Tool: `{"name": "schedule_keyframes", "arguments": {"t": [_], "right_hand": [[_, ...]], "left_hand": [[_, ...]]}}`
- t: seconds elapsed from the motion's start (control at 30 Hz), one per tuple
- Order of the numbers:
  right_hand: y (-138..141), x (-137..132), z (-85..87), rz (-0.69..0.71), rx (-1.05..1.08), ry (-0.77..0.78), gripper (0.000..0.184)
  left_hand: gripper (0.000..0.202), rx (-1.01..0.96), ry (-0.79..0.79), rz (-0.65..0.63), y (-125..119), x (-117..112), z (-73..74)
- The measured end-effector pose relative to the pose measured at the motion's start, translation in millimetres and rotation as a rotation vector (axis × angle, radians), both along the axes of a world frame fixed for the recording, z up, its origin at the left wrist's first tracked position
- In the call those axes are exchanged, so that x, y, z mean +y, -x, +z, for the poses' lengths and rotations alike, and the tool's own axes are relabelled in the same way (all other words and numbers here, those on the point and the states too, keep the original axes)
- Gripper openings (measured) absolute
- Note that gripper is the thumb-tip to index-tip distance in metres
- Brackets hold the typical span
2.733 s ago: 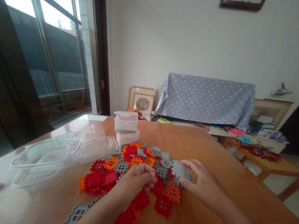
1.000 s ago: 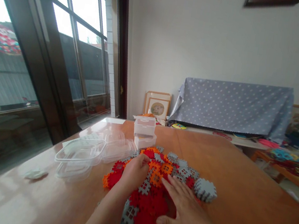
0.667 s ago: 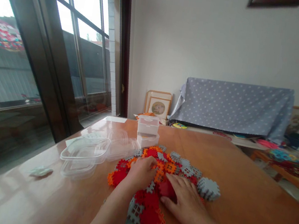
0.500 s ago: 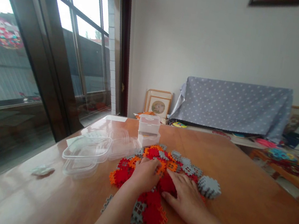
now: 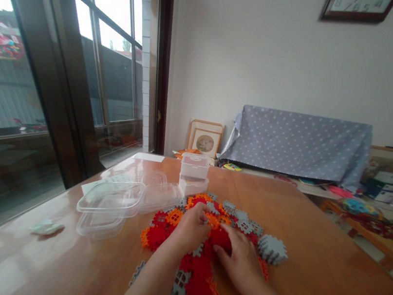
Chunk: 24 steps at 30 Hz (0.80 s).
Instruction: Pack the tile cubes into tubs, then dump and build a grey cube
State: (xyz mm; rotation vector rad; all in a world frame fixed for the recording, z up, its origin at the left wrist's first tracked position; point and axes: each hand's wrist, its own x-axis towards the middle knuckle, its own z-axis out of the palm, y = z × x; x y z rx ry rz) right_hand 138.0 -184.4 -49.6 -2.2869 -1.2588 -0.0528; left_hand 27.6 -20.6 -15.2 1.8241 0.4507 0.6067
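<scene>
A heap of red, orange and grey interlocking plastic tiles lies on the wooden table (image 5: 318, 225). My left hand (image 5: 192, 226) is over the middle of the heap, its fingers curled in near an orange window tile (image 5: 213, 220); what they pinch, if anything, is hidden. Right beside it, my right hand (image 5: 239, 257) has its thumb and fingers round red tiles (image 5: 220, 239). More red tiles (image 5: 202, 289) and a grey window tile (image 5: 181, 283) lie nearer to me, between my forearms. To the right of my right hand sits a neat stack of grey tiles (image 5: 273, 249).
Clear plastic containers (image 5: 111, 199) stand left of the heap. Two small lidded boxes (image 5: 194, 169) are stacked behind it. A small crumpled packet (image 5: 47, 227) lies at the table's left. Beyond the table are a dotted cloth cover (image 5: 300, 143) and a wall clock (image 5: 357, 8).
My left hand has risen slightly and its fingers have curled tighter. My right hand's fingers have drawn in round the red tiles. The view has tilted up a little, showing more of the clock.
</scene>
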Motion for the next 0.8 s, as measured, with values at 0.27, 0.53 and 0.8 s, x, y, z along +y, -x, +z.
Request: {"name": "schedule_keyframes", "arguments": {"t": [0.27,0.53,0.8], "right_hand": [[-2,-5,-0.5,0.042,0.016,-0.026,0.057],[-6,-10,6.7,0.07,0.095,-0.293,0.046],[7,-22,38.1,0.133,1.127,-0.617,0.05]], "left_hand": [[0.026,-0.1,0.147,0.227,0,4,16.8],[0.029,-0.273,0.175,0.286,-1,1,24.2],[0.01,-0.231,0.124,-0.069,1,-42,35.5]]}}
